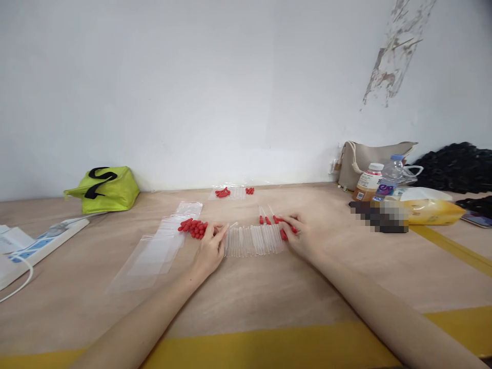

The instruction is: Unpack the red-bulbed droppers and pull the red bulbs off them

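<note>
My left hand (210, 248) is pinched closed around a thin clear tube (232, 224), whose end sticks out past the fingertips. To its left lies a pile of red rubber bulbs (197, 229). Between the hands, many clear tubes (251, 241) lie side by side in a row. My right hand (302, 237) is at the row's right end, its fingers closed on a red rubber bulb (283, 234); more red shows under the fingers. Just beyond, a few tubes with red bulbs fitted, like droppers (268, 220), point toward the wall.
Clear zip bags (154, 259) lie at left. Another bag with red bulbs (223, 192) is near the wall. A power strip (46, 241) and a lime-green bag (109, 189) are far left. Bottles (369, 182), a yellow tissue pack (434, 211) and a beige bag (348, 171) stand right.
</note>
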`<state>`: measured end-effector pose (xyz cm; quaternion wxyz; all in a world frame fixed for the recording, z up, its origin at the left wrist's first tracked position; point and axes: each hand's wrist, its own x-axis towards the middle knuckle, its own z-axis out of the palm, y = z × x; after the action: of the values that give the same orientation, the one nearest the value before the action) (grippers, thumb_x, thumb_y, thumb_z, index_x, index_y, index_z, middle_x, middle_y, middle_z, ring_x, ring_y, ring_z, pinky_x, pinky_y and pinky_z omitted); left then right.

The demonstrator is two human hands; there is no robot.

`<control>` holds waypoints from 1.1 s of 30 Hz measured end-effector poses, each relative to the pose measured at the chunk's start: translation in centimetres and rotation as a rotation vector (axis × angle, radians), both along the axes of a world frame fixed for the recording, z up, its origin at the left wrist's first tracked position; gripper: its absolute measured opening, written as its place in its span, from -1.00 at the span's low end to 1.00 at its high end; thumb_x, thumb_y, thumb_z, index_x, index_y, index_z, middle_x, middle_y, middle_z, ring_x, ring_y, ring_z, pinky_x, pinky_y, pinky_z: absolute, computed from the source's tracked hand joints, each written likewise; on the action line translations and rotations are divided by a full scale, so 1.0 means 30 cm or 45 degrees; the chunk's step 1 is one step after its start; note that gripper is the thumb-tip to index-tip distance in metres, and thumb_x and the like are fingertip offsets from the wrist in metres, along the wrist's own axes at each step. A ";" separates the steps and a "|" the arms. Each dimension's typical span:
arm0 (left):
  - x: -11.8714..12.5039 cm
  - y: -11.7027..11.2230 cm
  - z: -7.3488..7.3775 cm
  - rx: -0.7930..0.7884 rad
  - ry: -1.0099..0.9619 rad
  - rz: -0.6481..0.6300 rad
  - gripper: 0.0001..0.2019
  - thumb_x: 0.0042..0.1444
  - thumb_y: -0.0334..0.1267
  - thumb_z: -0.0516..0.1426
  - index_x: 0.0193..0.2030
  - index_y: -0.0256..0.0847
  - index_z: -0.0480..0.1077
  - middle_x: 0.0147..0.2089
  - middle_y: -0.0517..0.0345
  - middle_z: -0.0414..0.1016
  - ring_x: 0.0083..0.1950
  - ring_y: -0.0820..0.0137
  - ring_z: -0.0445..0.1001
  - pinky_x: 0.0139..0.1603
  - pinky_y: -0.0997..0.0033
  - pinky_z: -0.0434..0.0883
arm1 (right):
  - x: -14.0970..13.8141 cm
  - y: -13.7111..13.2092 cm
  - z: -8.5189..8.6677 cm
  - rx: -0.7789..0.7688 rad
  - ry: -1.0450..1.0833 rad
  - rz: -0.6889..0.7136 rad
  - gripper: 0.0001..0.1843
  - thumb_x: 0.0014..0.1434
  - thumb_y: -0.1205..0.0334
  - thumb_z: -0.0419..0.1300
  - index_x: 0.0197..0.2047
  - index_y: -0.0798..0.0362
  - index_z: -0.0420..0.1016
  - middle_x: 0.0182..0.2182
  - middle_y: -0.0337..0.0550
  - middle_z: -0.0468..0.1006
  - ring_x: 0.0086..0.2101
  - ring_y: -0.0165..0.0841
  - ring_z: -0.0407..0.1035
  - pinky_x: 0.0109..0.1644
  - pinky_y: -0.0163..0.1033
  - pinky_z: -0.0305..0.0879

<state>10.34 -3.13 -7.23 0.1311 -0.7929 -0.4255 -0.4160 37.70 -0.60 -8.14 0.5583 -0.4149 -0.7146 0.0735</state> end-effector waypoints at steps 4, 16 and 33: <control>-0.003 0.021 0.014 0.027 0.079 0.097 -0.64 0.12 -0.45 -0.10 0.05 -0.26 0.27 -0.27 0.05 0.26 -0.24 0.40 0.35 -0.24 0.43 0.37 | 0.059 0.067 -0.007 -0.301 0.176 -0.115 -0.66 0.08 0.13 0.02 -0.14 0.11 0.41 -0.30 -0.06 0.42 -0.43 -0.41 0.35 -0.38 -0.27 0.33; 0.028 0.027 -0.001 0.023 0.131 -0.018 -0.84 0.10 -0.38 -0.02 -0.31 -0.22 0.38 -0.38 0.13 0.44 -0.37 0.42 0.40 -0.34 0.46 0.34 | 0.067 0.024 0.037 -0.277 -0.430 -0.273 -0.85 -0.04 0.11 0.14 -0.48 -0.02 0.44 -0.47 -0.26 0.51 -0.38 -0.36 0.31 -0.18 -0.18 0.07; 0.021 -0.025 0.054 -0.045 0.216 0.140 -0.28 -0.33 0.29 0.14 -0.09 -0.19 0.38 -0.08 -0.02 0.41 -0.05 0.14 0.29 0.04 0.03 0.08 | 0.056 0.032 0.095 -0.487 -0.310 -0.468 -0.81 -0.01 0.12 0.07 -0.48 -0.04 0.47 -0.47 -0.29 0.52 -0.40 -0.41 0.34 -0.13 -0.19 0.00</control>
<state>10.95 -3.88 -5.61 0.1753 -0.8029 -0.4631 -0.3318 39.38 0.36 -5.28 0.3843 -0.6409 -0.6623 0.0542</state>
